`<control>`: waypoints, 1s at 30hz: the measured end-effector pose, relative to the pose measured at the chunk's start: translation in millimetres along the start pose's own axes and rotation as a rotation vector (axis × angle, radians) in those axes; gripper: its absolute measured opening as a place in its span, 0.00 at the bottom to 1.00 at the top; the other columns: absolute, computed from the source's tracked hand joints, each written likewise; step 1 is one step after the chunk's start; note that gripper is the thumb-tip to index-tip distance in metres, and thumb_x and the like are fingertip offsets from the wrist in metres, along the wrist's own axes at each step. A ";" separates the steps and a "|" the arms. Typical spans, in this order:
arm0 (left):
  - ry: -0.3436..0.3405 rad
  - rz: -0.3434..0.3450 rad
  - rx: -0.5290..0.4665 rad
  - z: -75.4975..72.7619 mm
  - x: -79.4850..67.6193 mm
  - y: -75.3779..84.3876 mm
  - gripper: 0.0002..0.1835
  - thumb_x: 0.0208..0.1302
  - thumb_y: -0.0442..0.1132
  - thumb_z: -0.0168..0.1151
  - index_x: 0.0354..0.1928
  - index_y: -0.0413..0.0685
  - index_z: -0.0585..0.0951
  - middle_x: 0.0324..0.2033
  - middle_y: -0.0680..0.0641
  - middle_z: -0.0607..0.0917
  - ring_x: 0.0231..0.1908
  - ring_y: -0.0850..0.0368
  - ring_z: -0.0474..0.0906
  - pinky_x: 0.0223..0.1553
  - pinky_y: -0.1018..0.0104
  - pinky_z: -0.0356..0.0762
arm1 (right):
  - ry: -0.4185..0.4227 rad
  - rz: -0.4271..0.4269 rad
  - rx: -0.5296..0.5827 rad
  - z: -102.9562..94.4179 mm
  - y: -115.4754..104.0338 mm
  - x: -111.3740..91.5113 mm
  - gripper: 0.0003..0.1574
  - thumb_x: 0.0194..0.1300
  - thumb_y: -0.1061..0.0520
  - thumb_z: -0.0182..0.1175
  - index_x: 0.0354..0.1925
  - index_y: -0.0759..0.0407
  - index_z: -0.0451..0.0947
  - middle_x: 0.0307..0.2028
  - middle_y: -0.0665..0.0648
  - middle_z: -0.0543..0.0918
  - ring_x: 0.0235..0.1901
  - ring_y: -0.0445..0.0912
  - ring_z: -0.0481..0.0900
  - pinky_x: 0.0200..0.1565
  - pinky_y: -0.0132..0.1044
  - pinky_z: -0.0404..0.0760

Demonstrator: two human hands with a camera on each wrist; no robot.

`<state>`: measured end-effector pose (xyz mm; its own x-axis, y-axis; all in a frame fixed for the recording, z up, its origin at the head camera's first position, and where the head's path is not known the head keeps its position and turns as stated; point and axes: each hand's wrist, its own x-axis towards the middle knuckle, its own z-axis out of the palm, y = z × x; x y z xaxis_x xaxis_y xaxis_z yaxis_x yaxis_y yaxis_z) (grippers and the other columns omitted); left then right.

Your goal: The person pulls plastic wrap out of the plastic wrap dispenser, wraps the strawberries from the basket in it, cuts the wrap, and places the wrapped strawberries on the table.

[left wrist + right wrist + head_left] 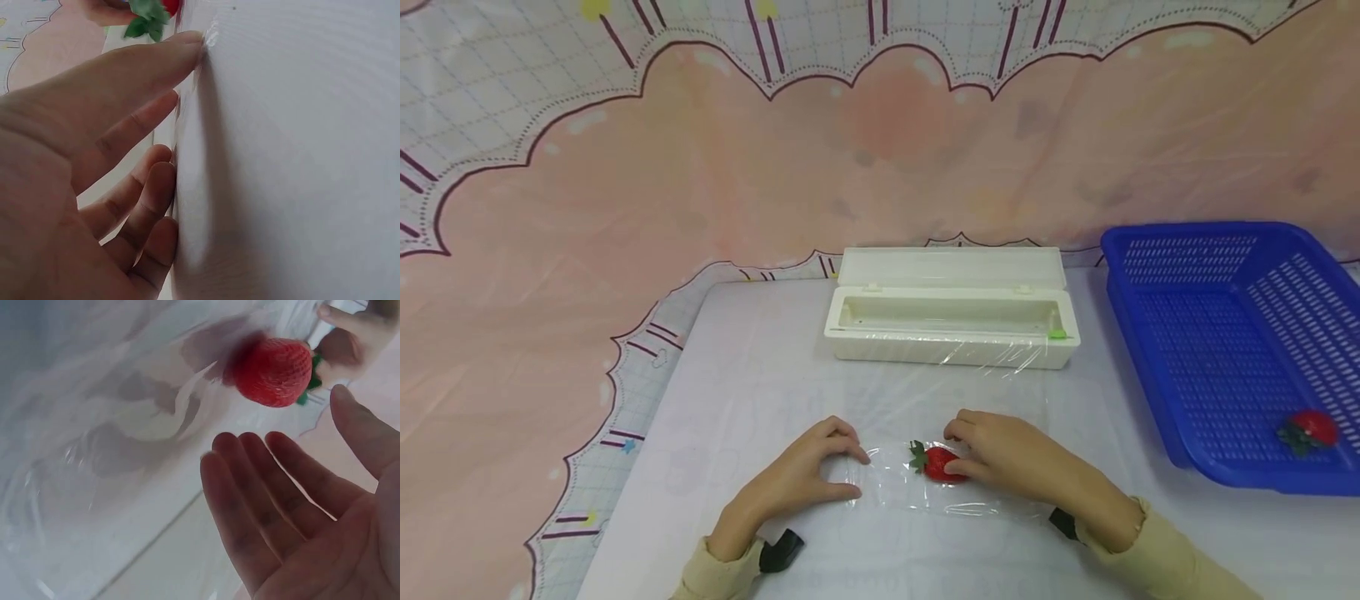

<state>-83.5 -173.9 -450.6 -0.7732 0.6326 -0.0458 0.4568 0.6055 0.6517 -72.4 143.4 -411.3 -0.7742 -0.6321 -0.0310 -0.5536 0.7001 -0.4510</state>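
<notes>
The red strawberry (938, 464) looks plastic, its skin dimpled and faintly glossy. The film (889, 482) about it is clear plastic, shiny and wrinkled. From the strawberry, the box (955, 348) at twelve o'clock is smooth off-white plastic; the basket (1186, 468) at two, perforated blue plastic with a low sheen; the sleeves (1180, 554) at four and eight, matt cloth.
</notes>
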 end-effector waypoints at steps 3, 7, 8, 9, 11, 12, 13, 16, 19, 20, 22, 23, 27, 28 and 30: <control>0.004 0.008 0.010 -0.4 -0.3 0.9 0.16 0.53 0.45 0.77 0.44 0.61 0.85 0.47 0.60 0.75 0.52 0.61 0.72 0.58 0.60 0.72 | 0.000 0.004 -0.050 -3.4 -0.2 -5.5 0.18 0.65 0.47 0.66 0.47 0.58 0.81 0.38 0.48 0.80 0.37 0.38 0.77 0.43 0.37 0.83; 0.016 0.022 0.025 -1.1 -1.1 1.8 0.16 0.53 0.46 0.77 0.44 0.61 0.85 0.47 0.61 0.75 0.52 0.62 0.72 0.58 0.60 0.73 | 0.026 -0.010 -0.098 -6.8 1.6 -15.6 0.17 0.64 0.49 0.67 0.46 0.57 0.81 0.39 0.49 0.81 0.38 0.40 0.79 0.43 0.37 0.83; 0.018 0.022 0.025 -1.0 -1.4 1.8 0.16 0.53 0.46 0.77 0.44 0.61 0.85 0.47 0.61 0.75 0.52 0.62 0.73 0.58 0.60 0.73 | 0.034 -0.021 -0.105 -7.7 2.7 -18.9 0.15 0.64 0.50 0.67 0.45 0.57 0.81 0.38 0.49 0.81 0.38 0.40 0.79 0.42 0.37 0.83; 0.019 0.020 0.023 -0.8 -1.8 1.7 0.16 0.54 0.46 0.76 0.44 0.61 0.85 0.47 0.62 0.75 0.51 0.63 0.73 0.58 0.61 0.73 | 0.041 -0.031 -0.110 -8.4 4.0 -22.5 0.14 0.64 0.51 0.67 0.44 0.56 0.81 0.38 0.48 0.81 0.38 0.39 0.78 0.41 0.37 0.83; 0.023 0.015 0.012 -0.5 -2.9 1.7 0.15 0.54 0.46 0.76 0.44 0.61 0.84 0.46 0.63 0.76 0.51 0.64 0.73 0.58 0.62 0.73 | 0.050 -0.051 -0.120 -10.0 7.6 -30.0 0.11 0.64 0.52 0.67 0.42 0.54 0.81 0.37 0.46 0.80 0.37 0.38 0.77 0.40 0.36 0.82; 0.028 0.015 0.008 -0.4 -3.6 1.6 0.15 0.55 0.46 0.76 0.44 0.61 0.84 0.46 0.64 0.76 0.51 0.65 0.74 0.57 0.62 0.74 | 0.057 -0.063 -0.119 -10.7 9.6 -33.8 0.09 0.63 0.53 0.67 0.41 0.53 0.81 0.36 0.45 0.80 0.36 0.37 0.77 0.40 0.35 0.82; 0.033 0.019 0.003 -0.3 -4.3 1.2 0.14 0.55 0.45 0.76 0.44 0.61 0.84 0.46 0.64 0.76 0.50 0.65 0.74 0.57 0.63 0.74 | 0.061 -0.072 -0.114 -11.6 11.5 -37.3 0.08 0.64 0.53 0.67 0.40 0.52 0.81 0.36 0.44 0.79 0.36 0.37 0.77 0.39 0.35 0.82; 0.054 0.036 -0.001 -1.3 -6.4 0.5 0.14 0.55 0.43 0.76 0.43 0.61 0.83 0.45 0.64 0.78 0.48 0.66 0.75 0.55 0.64 0.75 | 0.069 -0.104 -0.102 -13.2 17.5 -45.4 0.06 0.63 0.53 0.68 0.38 0.50 0.81 0.34 0.41 0.78 0.34 0.34 0.75 0.37 0.32 0.81; 0.074 0.063 -0.010 -3.3 -7.9 1.1 0.13 0.56 0.42 0.75 0.42 0.60 0.83 0.43 0.65 0.79 0.46 0.66 0.75 0.52 0.66 0.76 | 0.075 -0.134 -0.083 -13.1 22.7 -51.7 0.05 0.62 0.53 0.68 0.36 0.48 0.81 0.33 0.40 0.77 0.33 0.33 0.73 0.35 0.31 0.80; 0.079 0.076 -0.014 -4.2 -8.3 1.7 0.12 0.56 0.42 0.75 0.42 0.60 0.83 0.43 0.64 0.79 0.45 0.66 0.75 0.52 0.66 0.76 | 0.075 -0.145 -0.079 -12.4 24.2 -53.4 0.05 0.61 0.54 0.69 0.36 0.47 0.81 0.33 0.39 0.77 0.33 0.32 0.73 0.35 0.31 0.79; 0.082 0.103 -0.023 -5.4 -9.1 3.8 0.12 0.57 0.42 0.75 0.42 0.60 0.84 0.43 0.65 0.79 0.45 0.66 0.75 0.51 0.67 0.76 | 0.078 -0.169 -0.079 -10.5 26.5 -56.7 0.06 0.61 0.55 0.69 0.35 0.46 0.81 0.33 0.39 0.76 0.33 0.32 0.72 0.34 0.30 0.78; 0.078 0.121 -0.023 -5.6 -9.2 4.7 0.12 0.57 0.42 0.74 0.42 0.60 0.84 0.43 0.65 0.80 0.46 0.66 0.75 0.52 0.67 0.76 | 0.074 -0.174 -0.075 -9.5 27.2 -58.1 0.06 0.61 0.55 0.69 0.35 0.46 0.80 0.33 0.39 0.76 0.33 0.32 0.72 0.34 0.30 0.78; 0.027 0.162 -0.004 -4.7 -9.3 8.6 0.15 0.54 0.46 0.76 0.43 0.61 0.84 0.45 0.65 0.80 0.51 0.65 0.74 0.56 0.65 0.74 | 0.065 -0.204 -0.081 -3.9 28.0 -61.4 0.09 0.59 0.52 0.71 0.35 0.47 0.79 0.32 0.39 0.75 0.32 0.32 0.71 0.33 0.28 0.77; 0.010 0.167 0.005 -4.1 -9.2 9.2 0.16 0.53 0.47 0.77 0.44 0.61 0.84 0.46 0.65 0.80 0.52 0.65 0.74 0.57 0.65 0.73 | 0.058 -0.203 -0.075 -2.3 28.0 -62.0 0.10 0.58 0.50 0.72 0.35 0.47 0.79 0.32 0.39 0.75 0.32 0.32 0.70 0.33 0.28 0.77; -0.022 0.174 0.036 -2.2 -9.5 9.6 0.19 0.50 0.49 0.79 0.45 0.62 0.84 0.48 0.64 0.79 0.53 0.64 0.73 0.58 0.65 0.72 | 0.040 -0.196 -0.066 1.0 28.0 -62.8 0.15 0.55 0.44 0.73 0.34 0.47 0.79 0.32 0.39 0.75 0.32 0.31 0.69 0.33 0.28 0.76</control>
<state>-72.7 -175.2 -442.2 -0.6713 0.7396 0.0487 0.5989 0.5025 0.6236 -39.0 202.3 -422.9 -0.6607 -0.7455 0.0875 -0.7125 0.5862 -0.3858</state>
